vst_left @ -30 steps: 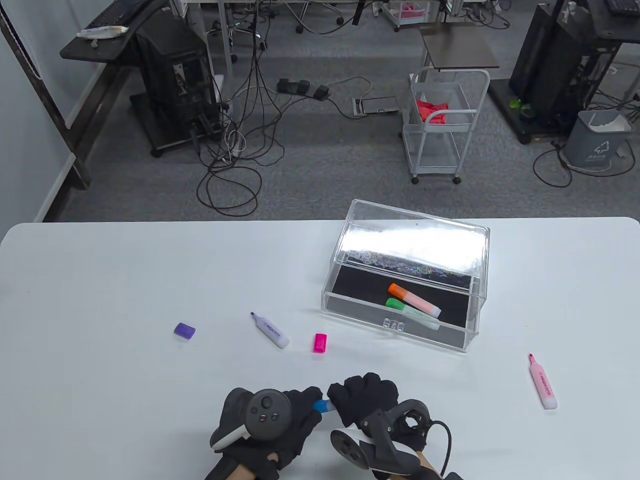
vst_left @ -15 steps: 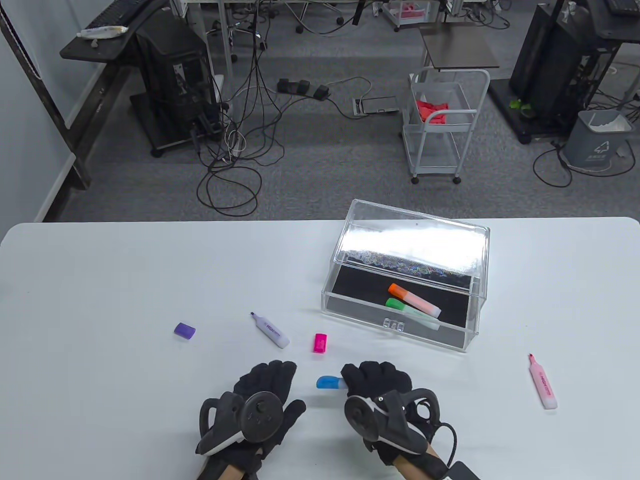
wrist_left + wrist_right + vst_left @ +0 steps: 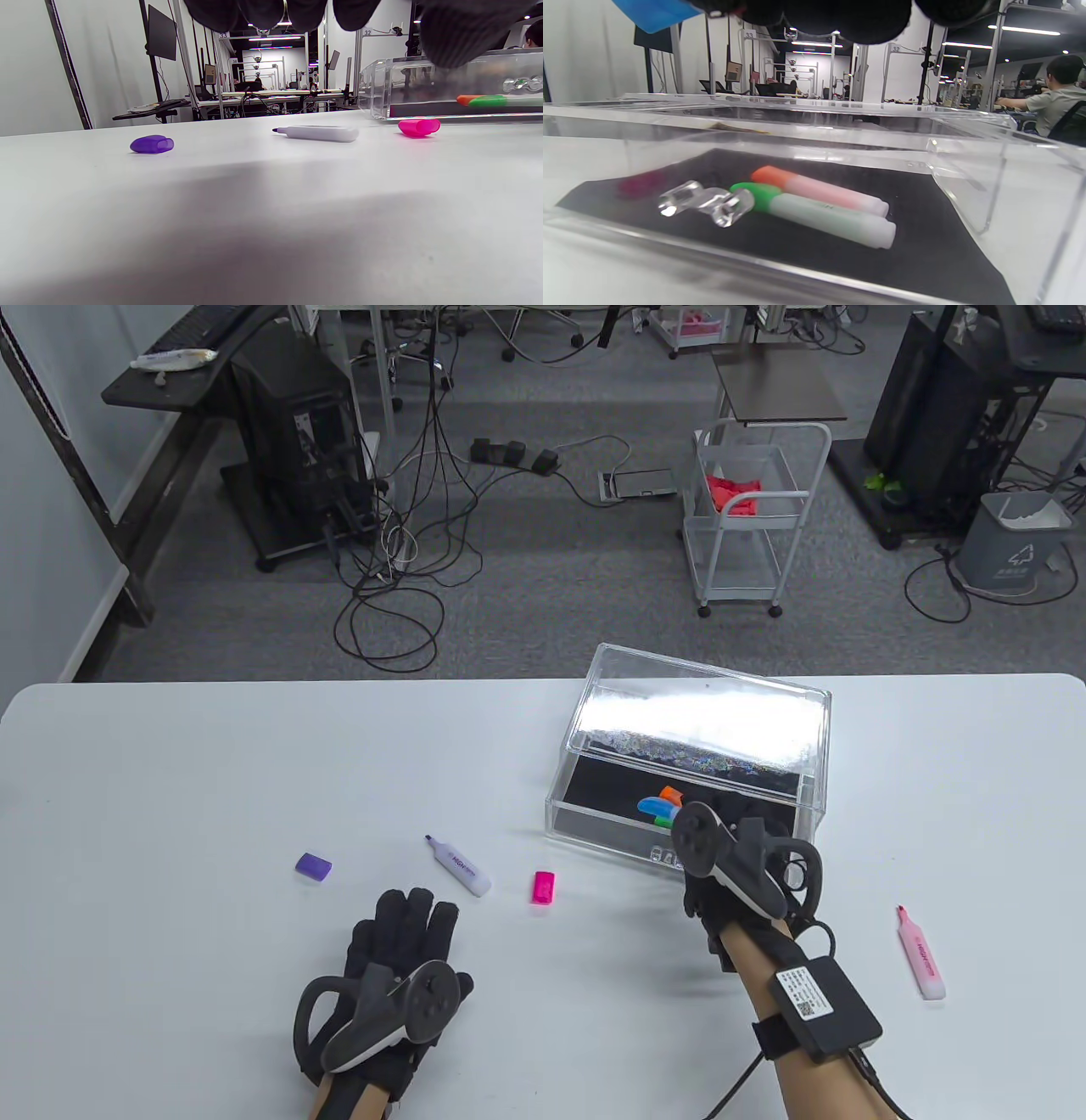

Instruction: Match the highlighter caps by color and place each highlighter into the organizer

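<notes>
My right hand (image 3: pixel 708 823) holds the blue-capped highlighter (image 3: pixel 652 806) over the open drawer of the clear organizer (image 3: pixel 594 823); its blue cap (image 3: pixel 655 12) shows at the top left of the right wrist view. Inside lie the orange highlighter (image 3: pixel 818 189) and the green highlighter (image 3: pixel 814 214). My left hand (image 3: pixel 405 925) lies flat and open on the table, holding nothing. In front of it lie an uncapped purple highlighter (image 3: pixel 458 866), a purple cap (image 3: pixel 313 865) and a magenta cap (image 3: pixel 544 887). An uncapped pink highlighter (image 3: pixel 921 954) lies at the right.
The organizer's clear lid part (image 3: pixel 704 712) stands behind the drawer. The white table (image 3: pixel 170 780) ends at its far edge just beyond the organizer. A person sits in the background of the right wrist view (image 3: pixel 1052 101).
My right hand has carried the blue-capped highlighter from the table's front up to the organizer drawer. My left hand let go of it, spread flat and drifted left.
</notes>
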Motion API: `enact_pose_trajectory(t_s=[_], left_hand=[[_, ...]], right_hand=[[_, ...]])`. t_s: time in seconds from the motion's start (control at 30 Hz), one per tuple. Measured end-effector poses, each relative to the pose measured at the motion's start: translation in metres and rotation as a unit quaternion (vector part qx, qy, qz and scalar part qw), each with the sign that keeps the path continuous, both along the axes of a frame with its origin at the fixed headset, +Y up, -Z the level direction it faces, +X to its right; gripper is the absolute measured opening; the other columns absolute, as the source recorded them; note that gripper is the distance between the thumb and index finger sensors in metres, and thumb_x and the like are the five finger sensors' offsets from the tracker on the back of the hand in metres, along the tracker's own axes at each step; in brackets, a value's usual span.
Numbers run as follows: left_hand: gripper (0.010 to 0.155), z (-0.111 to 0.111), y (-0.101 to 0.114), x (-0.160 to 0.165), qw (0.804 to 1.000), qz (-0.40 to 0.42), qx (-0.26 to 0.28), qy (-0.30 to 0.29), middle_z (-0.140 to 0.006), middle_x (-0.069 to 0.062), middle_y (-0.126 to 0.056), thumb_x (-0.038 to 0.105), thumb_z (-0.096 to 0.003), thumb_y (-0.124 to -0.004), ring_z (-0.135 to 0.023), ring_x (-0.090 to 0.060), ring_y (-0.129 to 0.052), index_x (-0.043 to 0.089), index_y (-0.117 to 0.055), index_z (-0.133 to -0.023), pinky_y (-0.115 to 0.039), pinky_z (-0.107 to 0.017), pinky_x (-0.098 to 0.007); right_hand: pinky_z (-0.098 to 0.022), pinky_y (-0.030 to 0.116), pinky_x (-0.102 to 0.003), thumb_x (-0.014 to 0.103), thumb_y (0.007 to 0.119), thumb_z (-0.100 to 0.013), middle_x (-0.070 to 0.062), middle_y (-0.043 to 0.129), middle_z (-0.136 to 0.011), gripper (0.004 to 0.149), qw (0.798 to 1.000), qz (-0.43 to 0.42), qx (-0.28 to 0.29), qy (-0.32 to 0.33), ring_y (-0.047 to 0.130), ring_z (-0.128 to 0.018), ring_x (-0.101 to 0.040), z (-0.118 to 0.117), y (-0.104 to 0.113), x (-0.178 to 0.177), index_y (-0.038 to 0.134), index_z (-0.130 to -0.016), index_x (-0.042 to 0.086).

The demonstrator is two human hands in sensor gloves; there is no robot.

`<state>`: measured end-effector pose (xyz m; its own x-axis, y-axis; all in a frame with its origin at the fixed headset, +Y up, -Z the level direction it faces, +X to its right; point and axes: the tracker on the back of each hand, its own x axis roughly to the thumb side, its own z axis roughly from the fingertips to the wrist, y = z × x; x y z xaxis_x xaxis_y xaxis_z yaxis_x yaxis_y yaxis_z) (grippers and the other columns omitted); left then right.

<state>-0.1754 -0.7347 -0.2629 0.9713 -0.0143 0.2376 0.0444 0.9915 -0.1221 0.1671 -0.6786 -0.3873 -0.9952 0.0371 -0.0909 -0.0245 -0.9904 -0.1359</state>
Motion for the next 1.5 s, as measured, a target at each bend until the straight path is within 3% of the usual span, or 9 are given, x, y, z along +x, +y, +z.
enact_pose_trajectory(t_s=[0.23,0.47,0.83,1.07,1.5], left_hand=[[0.082,-0.003,-0.003,-0.008,1.000,-0.002,-0.012,0.014,-0.128,-0.007,-0.013,0.064,-0.0607,-0.058,-0.122,-0.043,-0.018,0.026,-0.018,-0.122,-0.034,-0.085,-0.061],[0.084,-0.006,-0.006,-0.015,0.999,-0.008,-0.025,0.026,-0.127,-0.007,-0.010,0.065,-0.0606,-0.057,-0.121,-0.043,-0.015,0.026,-0.016,-0.122,-0.031,-0.085,-0.062],[0.087,-0.006,-0.005,-0.017,0.998,-0.017,-0.046,0.028,-0.126,-0.007,-0.003,0.070,-0.0595,-0.054,-0.120,-0.044,-0.007,0.027,-0.010,-0.121,-0.025,-0.083,-0.066],[0.088,-0.005,-0.005,-0.016,0.998,-0.025,-0.044,0.029,-0.124,-0.008,0.002,0.070,-0.0596,-0.053,-0.118,-0.045,-0.003,0.026,-0.007,-0.121,-0.023,-0.082,-0.066],[0.089,-0.007,-0.009,-0.014,0.998,-0.029,-0.053,0.022,-0.123,-0.008,0.006,0.070,-0.0597,-0.053,-0.116,-0.046,0.000,0.027,-0.004,-0.120,-0.021,-0.082,-0.066]], right_hand=[[-0.067,0.049,-0.063,0.037,0.067,-0.045,-0.009,0.051,-0.105,0.057,0.999,-0.015,-0.037,-0.023,0.058,-0.091,-0.036,-0.026,-0.015,0.009,0.053,-0.099,0.028],[-0.071,0.034,-0.068,0.044,0.069,-0.044,-0.007,0.031,-0.114,0.064,0.998,-0.033,-0.048,-0.018,0.033,-0.105,-0.039,-0.028,-0.022,0.014,0.046,-0.102,0.032],[-0.071,0.031,-0.069,0.047,0.070,-0.043,-0.006,0.025,-0.115,0.068,0.999,-0.023,-0.031,-0.019,0.025,-0.107,-0.041,0.005,0.003,0.028,0.042,-0.104,0.034],[-0.070,0.032,-0.071,0.048,0.071,-0.043,-0.007,0.021,-0.115,0.070,0.997,-0.031,-0.031,-0.063,0.025,-0.107,-0.044,0.027,0.019,0.056,0.040,-0.104,0.034],[-0.071,0.031,-0.072,0.046,0.074,-0.043,-0.008,0.020,-0.115,0.073,0.972,-0.087,-0.054,-0.213,0.025,-0.107,-0.044,0.059,0.000,0.150,0.038,-0.104,0.032]])
